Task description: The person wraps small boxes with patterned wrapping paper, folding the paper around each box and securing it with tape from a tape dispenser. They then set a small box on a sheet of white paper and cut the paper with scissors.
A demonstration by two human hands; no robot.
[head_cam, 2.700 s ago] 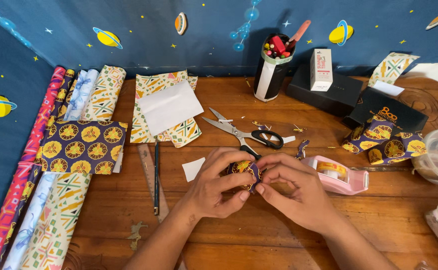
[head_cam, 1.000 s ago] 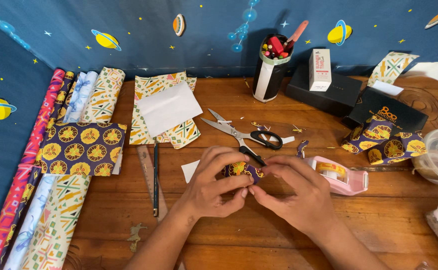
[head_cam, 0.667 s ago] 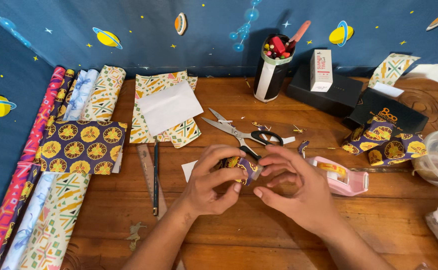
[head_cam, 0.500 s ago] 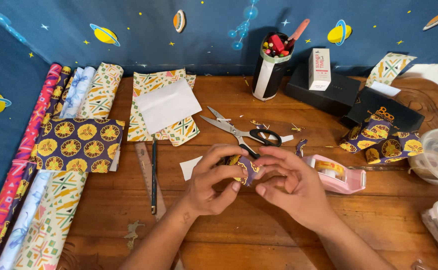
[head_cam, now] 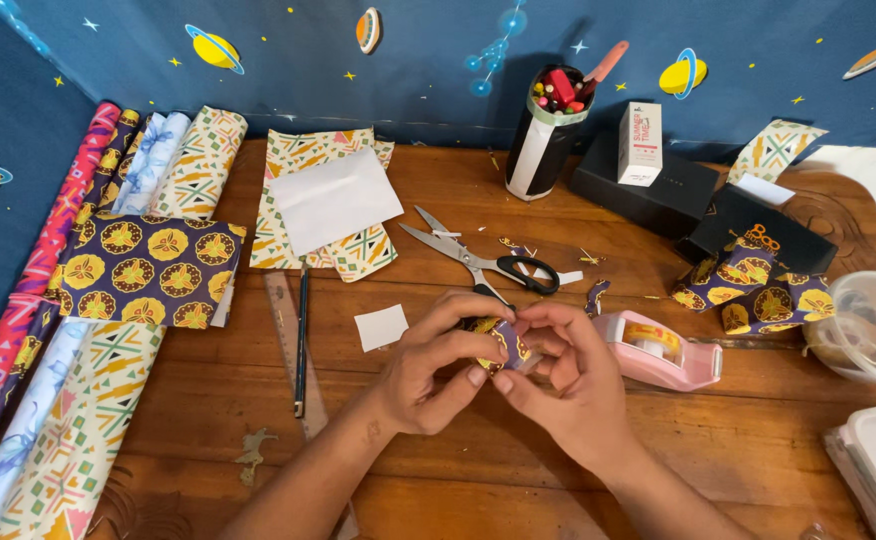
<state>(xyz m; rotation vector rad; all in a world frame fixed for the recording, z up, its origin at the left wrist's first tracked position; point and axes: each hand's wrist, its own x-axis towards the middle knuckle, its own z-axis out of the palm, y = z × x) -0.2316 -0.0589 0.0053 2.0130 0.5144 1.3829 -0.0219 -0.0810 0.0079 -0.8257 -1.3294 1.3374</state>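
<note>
From the head view we see our left hand (head_cam: 428,375) and right hand (head_cam: 568,385) pinching a small wrapped parcel (head_cam: 493,343) between them above the wooden table (head_cam: 478,480). A pink tape dispenser (head_cam: 658,350) sits just right, scissors (head_cam: 483,262) farther back, paper rolls (head_cam: 68,330) left, a blue space-print backdrop (head_cam: 438,50) behind.

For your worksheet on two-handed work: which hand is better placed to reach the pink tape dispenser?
Probably the right hand: the pink tape dispenser lies just beside it. The left hand is farther off and grips the small wrapped parcel.
</note>
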